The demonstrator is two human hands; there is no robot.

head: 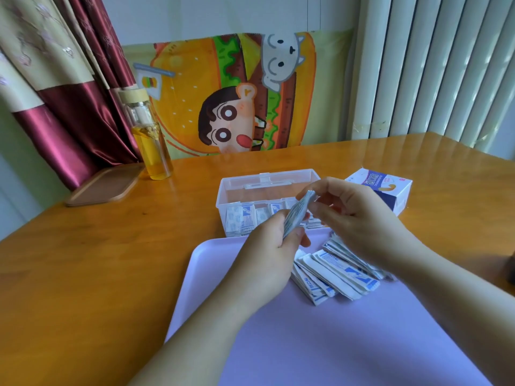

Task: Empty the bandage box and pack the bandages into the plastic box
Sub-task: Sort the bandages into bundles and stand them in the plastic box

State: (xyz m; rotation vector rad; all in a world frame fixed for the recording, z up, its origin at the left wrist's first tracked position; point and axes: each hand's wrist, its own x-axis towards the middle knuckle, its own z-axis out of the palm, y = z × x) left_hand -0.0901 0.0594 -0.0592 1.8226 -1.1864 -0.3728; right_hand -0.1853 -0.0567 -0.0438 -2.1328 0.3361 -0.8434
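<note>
The left hand (pixel 274 246) grips the lower end of a thin stack of bandages (pixel 297 211) with curled fingers, and the right hand (pixel 351 215) pinches its upper end. Probably this squares the flat paper wrappers so that they slide in upright. The stack is held just above the near wall of the clear plastic box (pixel 223 196), where some bandages stand in a row. A loose pile of bandages (pixel 334 271) lies on the smooth lilac tray (pixel 306 344). The cardboard bandage box (pixel 390 190) stands far right on the glossy wooden surface (pixel 83 260).
</note>
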